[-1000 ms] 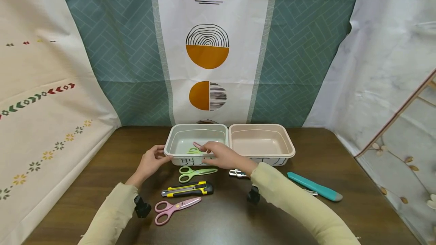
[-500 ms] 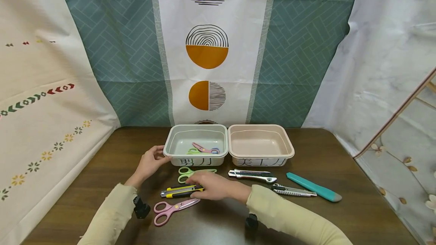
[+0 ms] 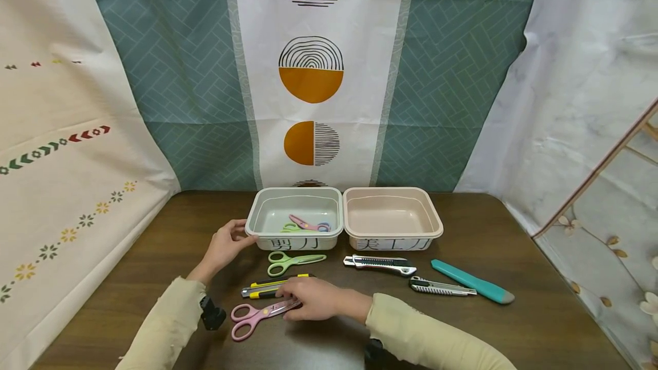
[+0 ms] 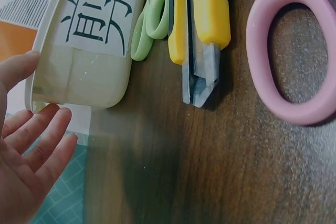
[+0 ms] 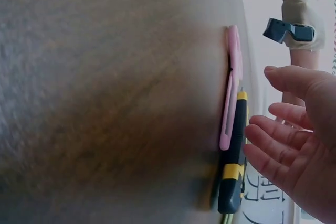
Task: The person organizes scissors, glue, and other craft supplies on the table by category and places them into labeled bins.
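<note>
My left hand (image 3: pixel 226 247) touches the near left corner of a pale green plastic box (image 3: pixel 298 235), thumb at the front rim and fingers along the end. In the left wrist view its fingers are fairly straight. Pink scissors (image 3: pixel 252 318) lie on the table, blades pointing right. Over those blade tips is my right hand (image 3: pixel 315 300), which also hides one end of a yellow-and-black utility knife (image 3: pixel 267 288). The right wrist view shows its fingers loosely extended, apart from the scissors. Green scissors (image 3: pixel 291 261) lie between that knife and the box.
Pink scissors (image 3: pixel 303 223), green ones and a blue handle lie inside the green box. A beige box (image 3: pixel 393 235) adjoins it on the right. In front lie a white-and-red utility knife (image 3: pixel 380 263), a silver one (image 3: pixel 442 287) and a teal one (image 3: pixel 473 281).
My right hand has left the green box and come toward me, past the yellow-and-black knife to the pink scissors. My left hand has stayed at the box corner.
</note>
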`<state>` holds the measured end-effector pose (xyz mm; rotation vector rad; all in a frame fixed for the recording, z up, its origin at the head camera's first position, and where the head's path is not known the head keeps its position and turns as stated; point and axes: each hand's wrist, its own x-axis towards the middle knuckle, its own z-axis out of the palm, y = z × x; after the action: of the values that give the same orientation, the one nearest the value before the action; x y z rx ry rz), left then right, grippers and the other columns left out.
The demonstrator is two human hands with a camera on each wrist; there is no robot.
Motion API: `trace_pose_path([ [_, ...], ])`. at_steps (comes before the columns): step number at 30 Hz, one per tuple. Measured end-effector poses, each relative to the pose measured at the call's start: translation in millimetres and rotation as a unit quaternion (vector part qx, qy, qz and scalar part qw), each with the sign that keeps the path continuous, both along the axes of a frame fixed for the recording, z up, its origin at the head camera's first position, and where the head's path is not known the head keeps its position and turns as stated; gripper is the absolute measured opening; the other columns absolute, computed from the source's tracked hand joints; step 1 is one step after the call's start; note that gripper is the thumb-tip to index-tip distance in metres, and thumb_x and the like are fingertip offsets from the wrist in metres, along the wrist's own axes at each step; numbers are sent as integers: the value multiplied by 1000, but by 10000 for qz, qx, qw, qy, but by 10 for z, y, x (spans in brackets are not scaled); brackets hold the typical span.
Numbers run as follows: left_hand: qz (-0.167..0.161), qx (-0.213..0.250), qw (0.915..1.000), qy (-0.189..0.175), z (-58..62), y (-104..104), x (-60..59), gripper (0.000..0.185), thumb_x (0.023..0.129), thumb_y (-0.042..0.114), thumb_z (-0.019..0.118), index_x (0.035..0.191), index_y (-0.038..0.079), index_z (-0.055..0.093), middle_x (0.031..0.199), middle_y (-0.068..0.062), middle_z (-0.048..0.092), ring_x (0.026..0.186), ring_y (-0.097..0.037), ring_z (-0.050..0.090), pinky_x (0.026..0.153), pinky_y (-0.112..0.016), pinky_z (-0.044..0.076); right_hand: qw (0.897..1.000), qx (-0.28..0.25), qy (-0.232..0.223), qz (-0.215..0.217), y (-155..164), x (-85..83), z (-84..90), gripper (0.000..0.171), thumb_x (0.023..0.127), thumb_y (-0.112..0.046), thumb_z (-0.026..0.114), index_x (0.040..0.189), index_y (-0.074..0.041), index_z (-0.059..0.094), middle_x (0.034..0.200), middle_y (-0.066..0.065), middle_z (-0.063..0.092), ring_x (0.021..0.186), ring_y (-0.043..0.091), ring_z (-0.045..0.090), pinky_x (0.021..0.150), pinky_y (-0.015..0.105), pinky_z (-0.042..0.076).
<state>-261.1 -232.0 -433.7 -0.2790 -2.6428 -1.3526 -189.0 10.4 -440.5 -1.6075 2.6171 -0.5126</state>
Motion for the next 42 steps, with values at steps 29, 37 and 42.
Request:
trace_pose_path([
  [29, -20, 24, 10000, -46, -14, -11, -11, 55, 81, 23, 69, 123, -3, 46, 110, -23, 59, 84, -28, 61, 71, -37, 50, 9989, 109, 373, -260, -45, -5, -121, 29, 79, -28, 68, 104, -17, 63, 97, -9, 57, 83, -3, 49, 72, 5, 33],
  [37, -44, 51, 10000, 6, -25, -19, -19, 54, 81, 22, 69, 123, -3, 47, 110, -23, 59, 83, -27, 62, 70, -37, 50, 9967, 405, 642, -301, -76, -9, -134, 28, 77, -30, 69, 102, -19, 64, 99, -11, 58, 92, -1, 51, 78, 10, 37],
  [42, -47, 62, 10000, 46, -21, -20, -23, 54, 80, 22, 69, 122, -3, 47, 109, -24, 60, 82, -27, 62, 69, -37, 50, 9955, 536, 752, -207, -94, -2, -153, 26, 76, -27, 71, 101, -20, 65, 95, -11, 57, 87, -3, 50, 74, 9, 36],
])
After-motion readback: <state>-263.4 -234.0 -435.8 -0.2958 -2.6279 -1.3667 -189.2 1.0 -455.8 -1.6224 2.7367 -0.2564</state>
